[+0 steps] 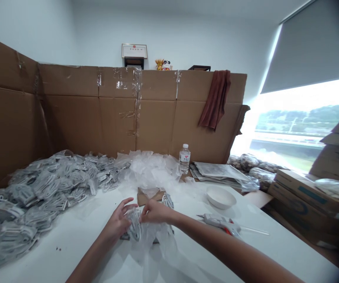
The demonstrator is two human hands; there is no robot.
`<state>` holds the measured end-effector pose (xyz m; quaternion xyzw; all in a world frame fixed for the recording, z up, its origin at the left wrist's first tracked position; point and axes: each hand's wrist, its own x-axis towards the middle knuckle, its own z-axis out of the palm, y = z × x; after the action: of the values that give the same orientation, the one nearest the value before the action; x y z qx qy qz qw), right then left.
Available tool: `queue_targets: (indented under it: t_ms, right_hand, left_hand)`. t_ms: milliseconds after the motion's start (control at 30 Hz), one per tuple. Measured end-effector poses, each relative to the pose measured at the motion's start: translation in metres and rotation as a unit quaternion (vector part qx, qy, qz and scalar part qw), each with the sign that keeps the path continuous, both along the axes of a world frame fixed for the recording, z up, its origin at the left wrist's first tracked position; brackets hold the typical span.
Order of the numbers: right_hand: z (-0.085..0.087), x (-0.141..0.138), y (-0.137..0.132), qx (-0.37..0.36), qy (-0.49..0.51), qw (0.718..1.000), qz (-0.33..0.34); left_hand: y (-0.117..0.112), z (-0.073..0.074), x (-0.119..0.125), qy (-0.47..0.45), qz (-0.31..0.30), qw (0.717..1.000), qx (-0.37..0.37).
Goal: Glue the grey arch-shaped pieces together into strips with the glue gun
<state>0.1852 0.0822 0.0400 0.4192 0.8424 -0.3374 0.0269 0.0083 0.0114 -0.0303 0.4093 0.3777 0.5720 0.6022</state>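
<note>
We find the wrapped bundle (135, 227), grey pieces in clear plastic, between both hands over the near-middle part of the white tabletop (76, 226). Left hand (121, 218): fingers half curled and a little apart, steadying the bundle from its left side. Right hand (155, 212): thumb and fingertips drawn into a pinch at the bundle's right edge; we cannot tell whether they grip plastic alone. Loose clear film (169, 245) trails beneath the right forearm toward the near edge. Just beyond the hands we note a piece of brown cardboard (142, 199), with grey pieces (167, 200) beside it.

A heap of wrapped grey pieces (47, 186) fills the left edge up to the far left corner. Clear plastic bags (151, 169) lie piled at the far edge, a water bottle (184, 160) just beside them. Toward the right edge: a white bowl (221, 197) and, nearer us, a glue gun (221, 222).
</note>
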Motion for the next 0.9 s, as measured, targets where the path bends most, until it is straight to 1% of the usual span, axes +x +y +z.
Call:
queue_targets:
  t_ms: [100,200,333,500,633,800,900]
  right_hand:
    - [0.004,-0.002,-0.002,0.017,0.012,1.0,0.008]
    - [0.017,-0.003,-0.001,0.039,0.036,0.998,0.027]
    - [0.034,-0.002,0.001,0.05,0.067,0.995,0.056]
    - [0.048,-0.001,0.004,0.052,0.099,0.992,0.057]
    - [0.062,0.002,0.011,0.03,0.099,0.992,0.07]
    - [0.079,0.011,0.027,-0.029,0.087,0.991,0.099]
    - [0.083,0.014,0.039,-0.033,0.114,0.99,0.081]
  left_hand:
    - [0.0,0.001,0.0,0.003,0.003,1.0,-0.004]
    - [-0.001,0.002,-0.001,0.006,0.008,1.0,-0.012]
    - [-0.003,0.006,0.0,0.016,0.018,0.999,-0.035]
    - [-0.004,0.013,0.001,0.048,0.03,0.996,-0.067]
    - [-0.004,0.014,-0.001,0.081,0.034,0.992,-0.091]
    - [-0.003,0.012,-0.003,0.107,0.034,0.988,-0.109]
    - [-0.003,0.013,-0.003,0.117,0.035,0.986,-0.117]
